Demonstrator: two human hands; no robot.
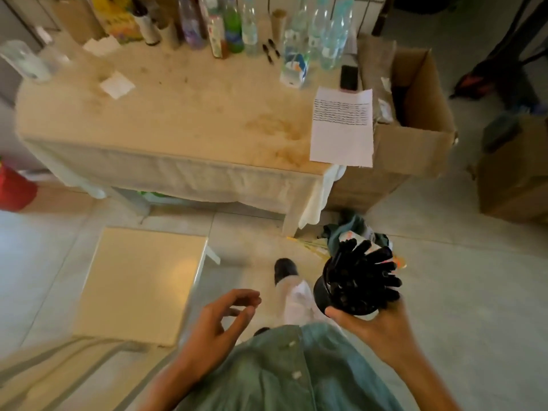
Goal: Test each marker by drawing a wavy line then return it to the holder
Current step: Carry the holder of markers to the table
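Note:
My right hand (376, 327) grips a black cup-shaped holder (326, 292) from below, held in the air over the floor. The holder is tilted and packed with several black markers (364, 271) that fan out towards the right. My left hand (219, 318) hangs in the air beside it with loosely curled fingers and holds nothing. A white sheet of paper (341, 134) with several wavy black lines near its top lies at the right front corner of the table (178, 114). Two black markers (271, 50) lie far back on the table among the bottles.
Several bottles (234, 25) stand along the table's back edge, with a black phone (349, 77) and white paper scraps (117, 84) nearby. An open cardboard box (415, 114) stands right of the table. A low white stool (139, 283) sits on the floor at left.

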